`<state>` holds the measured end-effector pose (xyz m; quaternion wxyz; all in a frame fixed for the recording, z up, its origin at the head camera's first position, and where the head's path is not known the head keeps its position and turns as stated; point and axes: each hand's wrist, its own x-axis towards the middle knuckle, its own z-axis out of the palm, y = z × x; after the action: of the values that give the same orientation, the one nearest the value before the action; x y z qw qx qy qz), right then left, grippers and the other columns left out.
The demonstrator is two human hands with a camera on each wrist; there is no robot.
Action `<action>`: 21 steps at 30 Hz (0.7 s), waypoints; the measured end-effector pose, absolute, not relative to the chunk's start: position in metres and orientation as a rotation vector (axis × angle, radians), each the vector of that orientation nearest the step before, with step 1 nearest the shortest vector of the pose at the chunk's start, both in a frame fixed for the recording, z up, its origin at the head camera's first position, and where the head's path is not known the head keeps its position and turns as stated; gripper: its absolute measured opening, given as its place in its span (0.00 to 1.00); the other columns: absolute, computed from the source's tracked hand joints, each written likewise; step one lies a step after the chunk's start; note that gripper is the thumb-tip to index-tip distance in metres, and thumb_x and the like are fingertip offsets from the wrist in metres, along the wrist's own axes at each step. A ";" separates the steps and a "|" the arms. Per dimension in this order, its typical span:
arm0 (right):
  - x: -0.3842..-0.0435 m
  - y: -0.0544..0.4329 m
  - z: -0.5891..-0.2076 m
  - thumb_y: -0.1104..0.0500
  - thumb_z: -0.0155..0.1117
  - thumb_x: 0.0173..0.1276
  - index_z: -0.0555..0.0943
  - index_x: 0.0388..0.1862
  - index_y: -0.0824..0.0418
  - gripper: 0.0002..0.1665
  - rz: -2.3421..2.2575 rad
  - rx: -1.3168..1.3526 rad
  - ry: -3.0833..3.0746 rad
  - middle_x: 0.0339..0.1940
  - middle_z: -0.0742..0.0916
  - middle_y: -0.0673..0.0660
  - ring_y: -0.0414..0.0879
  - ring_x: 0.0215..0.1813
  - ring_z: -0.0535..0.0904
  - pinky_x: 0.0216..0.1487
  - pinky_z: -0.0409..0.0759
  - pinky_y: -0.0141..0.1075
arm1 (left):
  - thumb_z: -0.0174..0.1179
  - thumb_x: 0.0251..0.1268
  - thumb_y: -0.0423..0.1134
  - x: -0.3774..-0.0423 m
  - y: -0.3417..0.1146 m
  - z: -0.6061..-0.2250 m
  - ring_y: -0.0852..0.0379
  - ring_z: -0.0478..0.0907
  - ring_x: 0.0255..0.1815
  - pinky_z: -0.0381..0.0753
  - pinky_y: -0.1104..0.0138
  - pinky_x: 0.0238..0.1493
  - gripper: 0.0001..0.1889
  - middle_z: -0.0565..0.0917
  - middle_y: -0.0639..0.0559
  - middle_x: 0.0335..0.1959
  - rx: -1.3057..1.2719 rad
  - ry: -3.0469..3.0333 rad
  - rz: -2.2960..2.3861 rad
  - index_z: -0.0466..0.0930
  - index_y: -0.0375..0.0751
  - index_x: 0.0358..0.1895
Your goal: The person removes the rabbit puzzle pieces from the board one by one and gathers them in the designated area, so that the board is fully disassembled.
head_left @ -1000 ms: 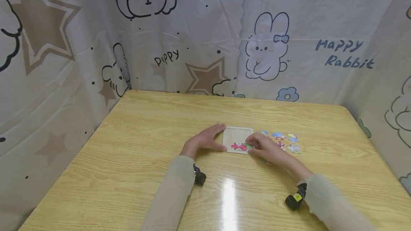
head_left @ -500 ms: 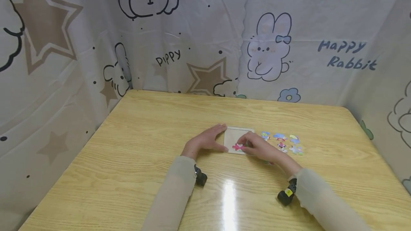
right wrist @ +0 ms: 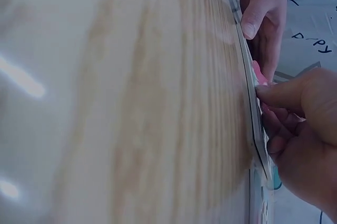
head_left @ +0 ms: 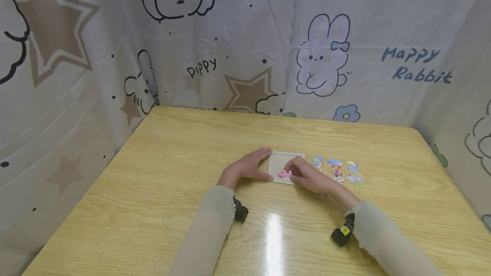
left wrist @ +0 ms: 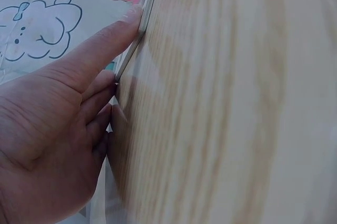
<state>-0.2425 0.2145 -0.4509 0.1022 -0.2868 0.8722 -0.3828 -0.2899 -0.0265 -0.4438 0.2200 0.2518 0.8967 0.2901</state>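
In the head view, my left hand (head_left: 247, 167) rests at the left side of a shallow pale puzzle tray (head_left: 278, 162), its thumb at the near corner and its straight fingers at the far corner. My right hand (head_left: 307, 173) pinches a pink and white jigsaw piece (head_left: 284, 175) over the near part of the tray. The hand hides the tray's right side and some of the piece. In the right wrist view, the thumb and curled fingers of that hand (right wrist: 310, 129) meet at the tray edge (right wrist: 250, 92). Left wrist view: the left thumb touches the tray's rim (left wrist: 150, 8).
Right of the tray lie several loose jigsaw pieces, among them a blue one (head_left: 318, 162), one with a face (head_left: 337, 176) and a pale one (head_left: 354, 178). The wooden table (head_left: 184, 148) is bounded by a printed cloth (head_left: 238, 33) behind and at the sides.
My right hand has moved left over the tray. The pink piece under its fingers now looks lighter and seems tilted. My left hand has kept its place at the tray.
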 end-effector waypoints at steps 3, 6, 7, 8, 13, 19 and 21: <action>-0.241 0.213 -0.449 0.70 0.55 0.71 0.74 0.50 0.65 0.10 -1.117 -0.845 2.636 0.45 0.77 0.59 0.42 0.44 0.72 0.44 0.74 0.28 | 0.69 0.58 0.53 -0.290 -0.026 -0.443 0.53 0.42 0.83 0.46 0.57 0.83 0.49 0.49 0.55 0.82 0.702 2.483 0.806 0.51 0.51 0.79; -0.239 0.210 -0.446 0.72 0.55 0.70 0.75 0.48 0.63 0.11 -1.101 -0.872 2.694 0.45 0.78 0.58 0.45 0.47 0.75 0.49 0.78 0.32 | 0.70 0.57 0.52 -0.291 -0.025 -0.442 0.53 0.42 0.83 0.46 0.57 0.83 0.49 0.50 0.55 0.81 0.709 2.484 0.801 0.51 0.51 0.79; -0.238 0.209 -0.446 0.73 0.55 0.69 0.76 0.48 0.63 0.11 -1.091 -0.888 2.713 0.44 0.79 0.57 0.46 0.47 0.76 0.50 0.79 0.34 | 0.70 0.57 0.52 -0.291 -0.025 -0.443 0.53 0.42 0.83 0.46 0.57 0.83 0.49 0.50 0.55 0.81 0.710 2.485 0.800 0.51 0.51 0.79; -0.238 0.208 -0.445 0.73 0.55 0.69 0.76 0.47 0.63 0.12 -1.077 -0.910 2.731 0.44 0.79 0.57 0.48 0.48 0.77 0.50 0.80 0.35 | 0.70 0.57 0.52 -0.291 -0.025 -0.443 0.53 0.42 0.83 0.46 0.57 0.83 0.49 0.50 0.55 0.81 0.707 2.485 0.801 0.51 0.51 0.79; -0.237 0.205 -0.443 0.75 0.55 0.68 0.76 0.45 0.62 0.12 -1.034 -0.959 2.775 0.42 0.79 0.56 0.50 0.47 0.79 0.50 0.82 0.40 | 0.70 0.57 0.52 -0.292 -0.025 -0.444 0.54 0.42 0.83 0.46 0.57 0.83 0.48 0.50 0.56 0.81 0.695 2.486 0.801 0.52 0.51 0.78; -0.234 0.212 -0.443 0.75 0.53 0.68 0.76 0.46 0.62 0.13 -1.122 -0.893 2.743 0.44 0.79 0.58 0.53 0.50 0.80 0.52 0.83 0.43 | 0.70 0.57 0.52 -0.291 -0.026 -0.445 0.54 0.42 0.83 0.46 0.57 0.83 0.49 0.49 0.56 0.82 0.693 2.480 0.809 0.51 0.51 0.79; -0.231 0.218 -0.444 0.75 0.53 0.68 0.76 0.47 0.62 0.14 -1.140 -0.866 2.740 0.44 0.79 0.58 0.53 0.50 0.80 0.52 0.83 0.42 | 0.70 0.57 0.52 -0.291 -0.026 -0.446 0.54 0.42 0.83 0.45 0.57 0.83 0.49 0.49 0.56 0.82 0.697 2.479 0.807 0.51 0.51 0.79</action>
<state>-0.2315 0.2177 -0.4437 0.0250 -0.2800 0.8861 -0.3685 -0.2910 -0.0261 -0.4457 0.2196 0.2520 0.8961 0.2919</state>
